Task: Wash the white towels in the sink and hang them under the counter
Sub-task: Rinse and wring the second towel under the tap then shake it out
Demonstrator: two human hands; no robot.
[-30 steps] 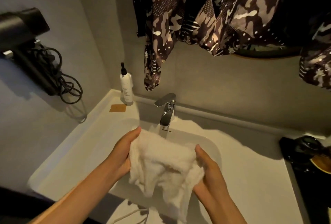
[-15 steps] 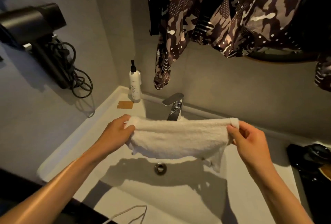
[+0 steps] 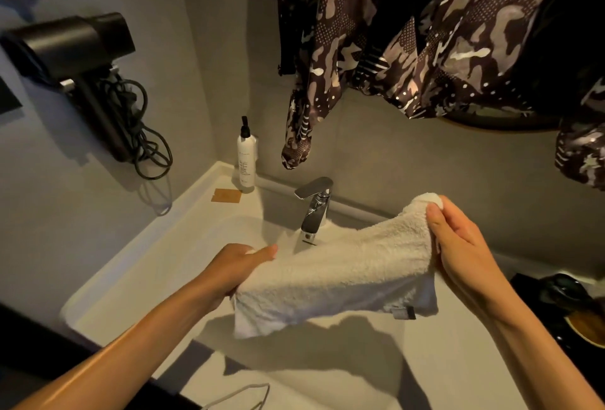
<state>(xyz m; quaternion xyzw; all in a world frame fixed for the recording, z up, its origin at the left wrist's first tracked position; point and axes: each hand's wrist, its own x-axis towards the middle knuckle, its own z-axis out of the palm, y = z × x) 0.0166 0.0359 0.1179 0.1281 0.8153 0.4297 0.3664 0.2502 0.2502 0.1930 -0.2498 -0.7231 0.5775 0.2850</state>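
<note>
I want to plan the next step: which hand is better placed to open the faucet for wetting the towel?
Probably the left hand. It holds the lower end of the towel, just beside the faucet. The right hand pinches the raised corner, farther from the lever.

1. The towel (image 3: 334,275) stretched between my left hand (image 3: 229,270) and right hand (image 3: 458,246) blocks the basin's middle.
2. The faucet (image 3: 314,206) stands just behind it.
3. The counter (image 3: 170,252) left of the basin lies bare.
4. Camouflage clothing (image 3: 409,33) hangs overhead.
</note>
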